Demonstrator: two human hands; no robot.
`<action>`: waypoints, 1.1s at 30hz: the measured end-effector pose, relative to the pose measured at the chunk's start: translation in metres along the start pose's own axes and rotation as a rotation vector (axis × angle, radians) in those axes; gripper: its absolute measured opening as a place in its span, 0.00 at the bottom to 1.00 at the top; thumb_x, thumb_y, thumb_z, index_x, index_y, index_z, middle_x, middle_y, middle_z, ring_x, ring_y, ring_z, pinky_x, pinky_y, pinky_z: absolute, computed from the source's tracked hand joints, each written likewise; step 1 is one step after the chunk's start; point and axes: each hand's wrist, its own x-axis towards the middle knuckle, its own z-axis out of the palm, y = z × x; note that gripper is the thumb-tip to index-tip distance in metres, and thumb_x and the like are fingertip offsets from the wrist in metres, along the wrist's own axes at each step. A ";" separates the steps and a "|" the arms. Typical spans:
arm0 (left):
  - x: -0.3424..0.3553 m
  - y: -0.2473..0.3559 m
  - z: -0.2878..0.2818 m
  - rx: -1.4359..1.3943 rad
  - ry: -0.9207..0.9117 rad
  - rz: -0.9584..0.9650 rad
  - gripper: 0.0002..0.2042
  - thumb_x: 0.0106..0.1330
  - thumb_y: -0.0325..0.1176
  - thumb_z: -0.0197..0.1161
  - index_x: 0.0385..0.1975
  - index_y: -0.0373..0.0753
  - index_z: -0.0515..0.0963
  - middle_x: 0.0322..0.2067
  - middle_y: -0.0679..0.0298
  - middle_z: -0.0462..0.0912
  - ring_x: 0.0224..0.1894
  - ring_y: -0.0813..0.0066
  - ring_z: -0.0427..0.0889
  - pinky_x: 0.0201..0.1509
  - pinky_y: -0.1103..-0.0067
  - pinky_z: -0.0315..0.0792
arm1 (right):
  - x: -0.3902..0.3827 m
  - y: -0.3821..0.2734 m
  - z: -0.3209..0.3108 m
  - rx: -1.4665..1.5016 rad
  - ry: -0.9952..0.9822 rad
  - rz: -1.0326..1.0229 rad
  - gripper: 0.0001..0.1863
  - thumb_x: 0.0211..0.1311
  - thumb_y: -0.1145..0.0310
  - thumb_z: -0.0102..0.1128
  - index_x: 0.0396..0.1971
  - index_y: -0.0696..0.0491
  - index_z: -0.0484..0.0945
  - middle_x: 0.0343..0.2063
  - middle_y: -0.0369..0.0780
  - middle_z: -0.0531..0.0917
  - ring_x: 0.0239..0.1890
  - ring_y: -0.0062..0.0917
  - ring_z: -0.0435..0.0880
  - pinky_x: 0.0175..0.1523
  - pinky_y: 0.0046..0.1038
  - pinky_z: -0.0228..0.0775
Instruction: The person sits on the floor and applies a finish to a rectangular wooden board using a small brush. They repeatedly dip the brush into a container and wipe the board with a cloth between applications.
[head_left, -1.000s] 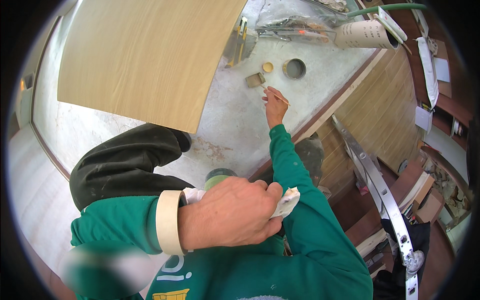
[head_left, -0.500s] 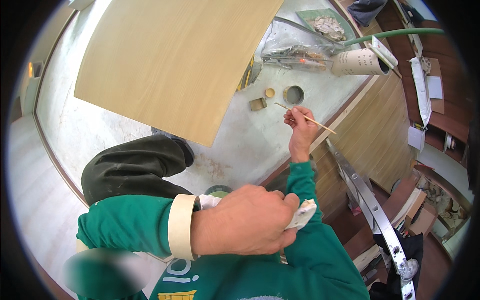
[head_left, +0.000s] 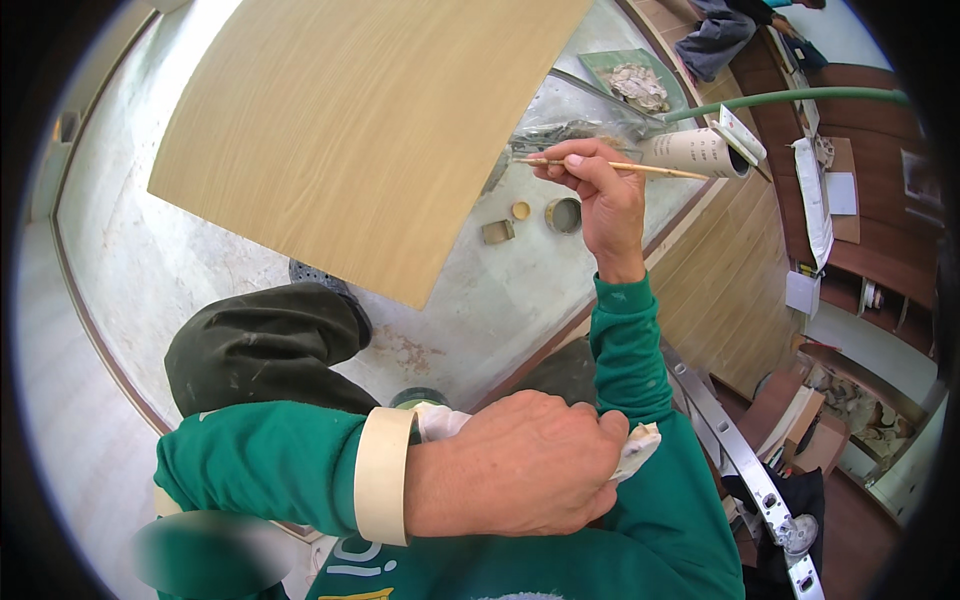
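My right hand [head_left: 605,195] is stretched forward, pinching a thin paintbrush [head_left: 660,171] with a pale wooden handle. Its tip is close to the edge of a large wood-grain panel [head_left: 360,130]; whether it touches cannot be told. My left hand [head_left: 520,462] is bent across my chest, closed on a crumpled whitish rag [head_left: 636,448]. Around that wrist sits a roll of cream masking tape [head_left: 382,475]. Below my right hand, on the pale floor, stand a round tin [head_left: 563,215], a small yellowish lid or pot [head_left: 520,211] and a small square container [head_left: 497,232].
Clear plastic wrapping [head_left: 560,130], a cardboard tube [head_left: 690,152] and a green tray of crumpled material [head_left: 640,88] lie beyond. A green hose [head_left: 800,96] runs to the right. A metal rail [head_left: 735,450] lies at the right. Another person's leg [head_left: 715,40] shows at the top.
My right hand has moved up and away from the small containers, bringing the paintbrush toward the panel's edge. My left hand still holds the rag, slightly lower and further right in view.
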 end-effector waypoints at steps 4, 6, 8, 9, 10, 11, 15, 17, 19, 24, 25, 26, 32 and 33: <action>-0.002 -0.002 -0.003 0.001 -0.010 -0.023 0.19 0.62 0.43 0.64 0.31 0.30 0.71 0.20 0.52 0.76 0.18 0.50 0.78 0.23 0.62 0.74 | 0.006 0.007 0.004 -0.085 -0.030 -0.009 0.11 0.58 0.75 0.51 0.33 0.65 0.82 0.35 0.51 0.87 0.39 0.32 0.88 0.51 0.31 0.82; -0.003 -0.002 -0.004 -0.012 -0.006 -0.026 0.18 0.62 0.43 0.64 0.31 0.30 0.70 0.20 0.52 0.76 0.18 0.50 0.78 0.22 0.62 0.74 | 0.007 0.010 0.007 -0.056 -0.028 0.002 0.11 0.58 0.75 0.51 0.32 0.64 0.82 0.34 0.51 0.87 0.40 0.34 0.89 0.52 0.32 0.82; -0.003 -0.003 -0.005 -0.019 0.002 -0.024 0.18 0.62 0.43 0.64 0.31 0.31 0.70 0.20 0.52 0.75 0.18 0.50 0.78 0.22 0.62 0.74 | 0.007 0.010 0.009 -0.041 -0.026 0.012 0.11 0.58 0.75 0.51 0.32 0.64 0.82 0.33 0.51 0.87 0.42 0.36 0.89 0.51 0.32 0.83; -0.003 -0.004 -0.005 -0.020 0.009 -0.024 0.18 0.62 0.43 0.64 0.31 0.31 0.70 0.20 0.52 0.75 0.18 0.50 0.78 0.22 0.62 0.74 | 0.008 0.011 0.010 -0.040 -0.027 0.016 0.11 0.58 0.75 0.51 0.32 0.64 0.81 0.33 0.51 0.87 0.42 0.37 0.89 0.51 0.33 0.83; -0.003 -0.005 -0.005 -0.020 0.016 -0.025 0.18 0.62 0.43 0.64 0.31 0.31 0.70 0.20 0.52 0.76 0.18 0.50 0.78 0.23 0.62 0.74 | 0.008 0.012 0.011 -0.038 -0.028 0.021 0.11 0.59 0.75 0.51 0.32 0.64 0.81 0.33 0.50 0.86 0.43 0.39 0.90 0.50 0.33 0.83; -0.003 -0.005 -0.005 -0.034 0.023 -0.025 0.18 0.62 0.43 0.64 0.31 0.31 0.70 0.20 0.52 0.75 0.18 0.50 0.79 0.23 0.62 0.74 | 0.008 0.012 0.011 -0.014 -0.025 0.031 0.11 0.59 0.75 0.51 0.32 0.65 0.81 0.32 0.50 0.86 0.43 0.39 0.90 0.50 0.34 0.84; -0.003 -0.005 -0.004 -0.062 0.019 -0.037 0.19 0.63 0.43 0.64 0.31 0.31 0.70 0.20 0.52 0.75 0.19 0.50 0.79 0.23 0.62 0.74 | 0.010 0.015 0.014 0.098 0.003 0.031 0.11 0.60 0.75 0.50 0.32 0.65 0.81 0.30 0.49 0.86 0.41 0.39 0.90 0.49 0.38 0.85; -0.003 -0.005 -0.004 -0.056 0.011 -0.041 0.19 0.63 0.43 0.64 0.31 0.31 0.70 0.21 0.52 0.75 0.19 0.50 0.79 0.23 0.62 0.74 | 0.010 0.017 0.015 0.129 0.018 0.016 0.11 0.60 0.75 0.50 0.32 0.65 0.80 0.30 0.49 0.86 0.39 0.39 0.90 0.48 0.39 0.86; -0.004 -0.005 -0.003 -0.040 0.012 -0.042 0.19 0.63 0.43 0.64 0.31 0.31 0.70 0.21 0.52 0.75 0.19 0.51 0.79 0.23 0.62 0.74 | 0.011 0.017 0.014 0.128 0.025 0.004 0.11 0.61 0.75 0.50 0.32 0.65 0.80 0.29 0.49 0.86 0.38 0.38 0.90 0.48 0.40 0.86; -0.003 -0.006 -0.004 -0.036 -0.004 -0.052 0.19 0.63 0.44 0.64 0.29 0.31 0.70 0.20 0.53 0.74 0.17 0.51 0.78 0.21 0.62 0.73 | 0.012 0.019 0.018 0.058 0.077 -0.030 0.11 0.61 0.74 0.50 0.33 0.65 0.81 0.29 0.48 0.86 0.36 0.37 0.90 0.47 0.40 0.86; -0.003 -0.006 -0.004 -0.034 -0.008 -0.058 0.19 0.63 0.44 0.64 0.29 0.31 0.70 0.19 0.53 0.74 0.17 0.51 0.78 0.21 0.62 0.72 | 0.012 0.020 0.018 0.061 0.084 -0.035 0.11 0.61 0.74 0.51 0.32 0.65 0.81 0.29 0.47 0.86 0.36 0.36 0.90 0.47 0.40 0.86; -0.002 -0.006 -0.004 -0.032 0.001 -0.055 0.19 0.63 0.44 0.64 0.29 0.31 0.70 0.19 0.53 0.74 0.17 0.52 0.77 0.20 0.62 0.72 | 0.012 0.020 0.017 0.063 0.079 -0.039 0.11 0.61 0.74 0.51 0.32 0.65 0.81 0.28 0.47 0.85 0.35 0.35 0.90 0.47 0.39 0.86; 0.000 -0.007 -0.003 -0.029 0.017 -0.052 0.19 0.64 0.44 0.64 0.29 0.31 0.69 0.19 0.54 0.74 0.16 0.52 0.77 0.20 0.62 0.72 | 0.011 0.021 0.019 0.098 0.085 -0.042 0.10 0.60 0.76 0.53 0.31 0.64 0.82 0.28 0.45 0.86 0.34 0.30 0.89 0.46 0.32 0.85; 0.000 -0.007 -0.003 -0.032 0.019 -0.052 0.19 0.64 0.44 0.63 0.29 0.31 0.69 0.19 0.54 0.74 0.16 0.52 0.77 0.20 0.62 0.72 | 0.012 0.022 0.019 0.081 0.089 -0.047 0.10 0.61 0.75 0.52 0.32 0.64 0.82 0.27 0.44 0.85 0.33 0.29 0.88 0.46 0.35 0.85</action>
